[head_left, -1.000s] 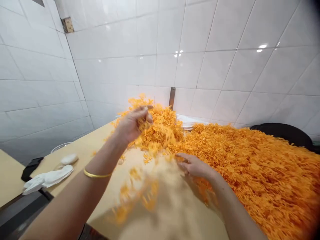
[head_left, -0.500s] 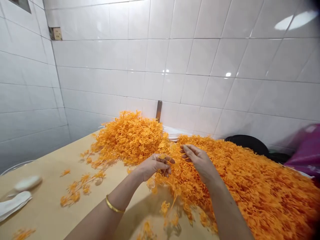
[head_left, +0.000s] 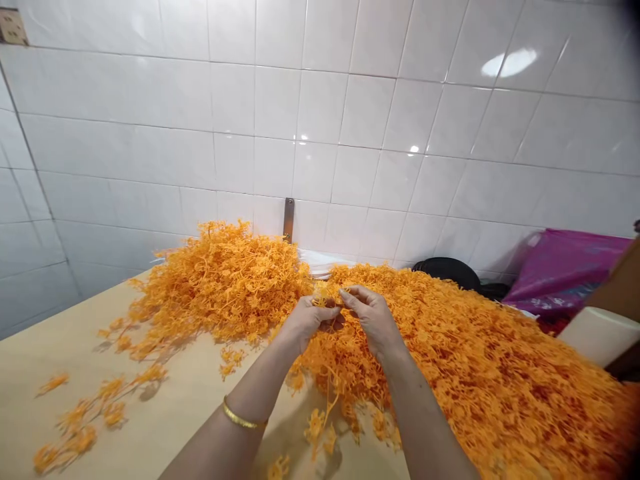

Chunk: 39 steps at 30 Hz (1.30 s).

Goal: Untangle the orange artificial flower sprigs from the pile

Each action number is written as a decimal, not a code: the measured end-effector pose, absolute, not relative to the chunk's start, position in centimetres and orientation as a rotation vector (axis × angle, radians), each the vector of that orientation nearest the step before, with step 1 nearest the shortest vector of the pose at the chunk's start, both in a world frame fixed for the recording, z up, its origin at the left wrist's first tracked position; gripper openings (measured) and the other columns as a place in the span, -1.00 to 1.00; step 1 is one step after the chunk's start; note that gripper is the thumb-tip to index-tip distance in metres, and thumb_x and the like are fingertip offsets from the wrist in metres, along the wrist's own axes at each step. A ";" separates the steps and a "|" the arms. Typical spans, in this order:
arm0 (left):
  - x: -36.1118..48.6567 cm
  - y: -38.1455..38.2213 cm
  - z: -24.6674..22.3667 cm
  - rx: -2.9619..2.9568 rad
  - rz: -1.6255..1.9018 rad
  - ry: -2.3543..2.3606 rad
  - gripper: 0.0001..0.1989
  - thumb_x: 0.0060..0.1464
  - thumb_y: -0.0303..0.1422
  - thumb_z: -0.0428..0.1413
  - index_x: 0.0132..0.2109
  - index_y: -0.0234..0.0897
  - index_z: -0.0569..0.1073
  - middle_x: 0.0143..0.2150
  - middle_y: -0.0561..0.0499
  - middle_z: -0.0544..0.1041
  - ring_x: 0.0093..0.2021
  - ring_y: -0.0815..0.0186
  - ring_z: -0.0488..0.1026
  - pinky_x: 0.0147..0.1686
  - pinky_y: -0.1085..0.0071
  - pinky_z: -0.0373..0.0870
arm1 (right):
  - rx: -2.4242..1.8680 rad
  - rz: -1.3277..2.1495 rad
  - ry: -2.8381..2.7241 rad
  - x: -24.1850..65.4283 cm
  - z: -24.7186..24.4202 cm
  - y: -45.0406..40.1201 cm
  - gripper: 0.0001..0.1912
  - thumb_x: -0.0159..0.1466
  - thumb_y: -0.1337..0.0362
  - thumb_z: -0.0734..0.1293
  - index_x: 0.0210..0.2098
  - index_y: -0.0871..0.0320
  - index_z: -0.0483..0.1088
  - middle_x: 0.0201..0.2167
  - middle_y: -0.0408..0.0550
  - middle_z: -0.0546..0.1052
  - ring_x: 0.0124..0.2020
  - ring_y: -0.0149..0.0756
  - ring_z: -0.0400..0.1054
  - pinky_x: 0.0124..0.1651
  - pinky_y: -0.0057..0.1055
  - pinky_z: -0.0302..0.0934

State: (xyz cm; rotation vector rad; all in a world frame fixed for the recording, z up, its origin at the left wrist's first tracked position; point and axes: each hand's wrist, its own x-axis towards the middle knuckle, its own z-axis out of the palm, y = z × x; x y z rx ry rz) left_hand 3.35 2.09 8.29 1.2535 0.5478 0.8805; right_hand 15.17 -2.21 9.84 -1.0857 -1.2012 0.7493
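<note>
My left hand [head_left: 315, 319] is closed in a pinch on an orange plastic flower sprig [head_left: 323, 293], whose frilly blossoms stick up above the thumb. Close beside it, my right hand [head_left: 367, 313] pinches at the same sprig, its fingertips almost meeting those of the left. What exactly lies between the right fingertips is small and partly hidden. Below both hands, thin stems with blossoms [head_left: 316, 427] trail over the tabletop [head_left: 200, 393]. A large heap of orange sprigs [head_left: 490, 353] spreads under and to the right of my right hand.
Another orange pile [head_left: 225, 280] rises at the back left. Loose sprigs [head_left: 80, 417] lie at the left front. Along the white tiled wall are a metal strip [head_left: 289, 220], a black round object [head_left: 447, 270] and a purple bag [head_left: 555, 273]. A white block-like object [head_left: 600, 333] stands far right.
My right hand has come in toward the left, and its fingers have closed at the sprig. The view has turned right, bringing more of the purple bag and the white block-like object into sight.
</note>
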 end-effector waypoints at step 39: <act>3.8 1.6 5.3 1.238 0.624 0.615 -0.78 -0.28 -0.35 0.14 -0.52 -0.29 0.22 -0.75 0.22 0.04 -0.73 0.57 -0.12 -0.68 0.50 -0.28 | -1.311 0.587 -0.856 19.7 8.9 -1.7 -0.60 -0.03 0.26 0.27 -0.17 0.11 0.19 -0.66 -0.25 0.30 -0.61 -0.43 0.23 -0.46 -0.43 0.20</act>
